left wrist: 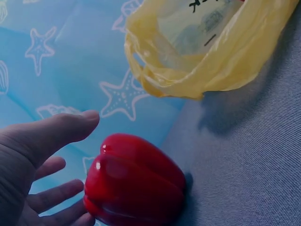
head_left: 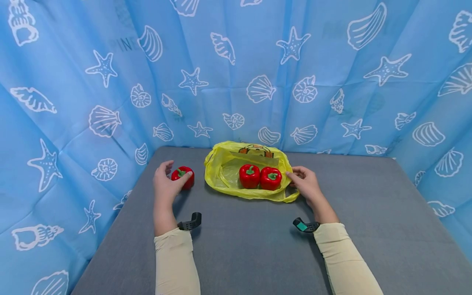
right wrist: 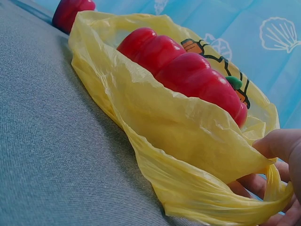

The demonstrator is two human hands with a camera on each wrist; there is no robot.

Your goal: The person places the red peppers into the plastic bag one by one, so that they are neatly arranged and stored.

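A red bell pepper (head_left: 187, 170) with a green stem stands on the table at the left. Around it my left hand (head_left: 166, 184) is spread, thumb on the near side and fingers beyond; in the left wrist view the thumb is clear of the pepper (left wrist: 136, 183), and whether the fingers touch it I cannot tell. A yellow plastic bag (head_left: 230, 191) lies with its mouth spread wide in the middle. Inside, at its right side, two more red peppers (head_left: 249, 180) sit side by side. My right hand (right wrist: 282, 146) pinches the bag's right edge near a handle loop.
A grey cloth-covered table (head_left: 250, 246) lies under everything. Behind and at the sides hangs a blue curtain (head_left: 243, 61) with white shells and starfish. A black wrist camera (head_left: 191, 221) sticks out from the left wrist, another (head_left: 305, 225) from the right.
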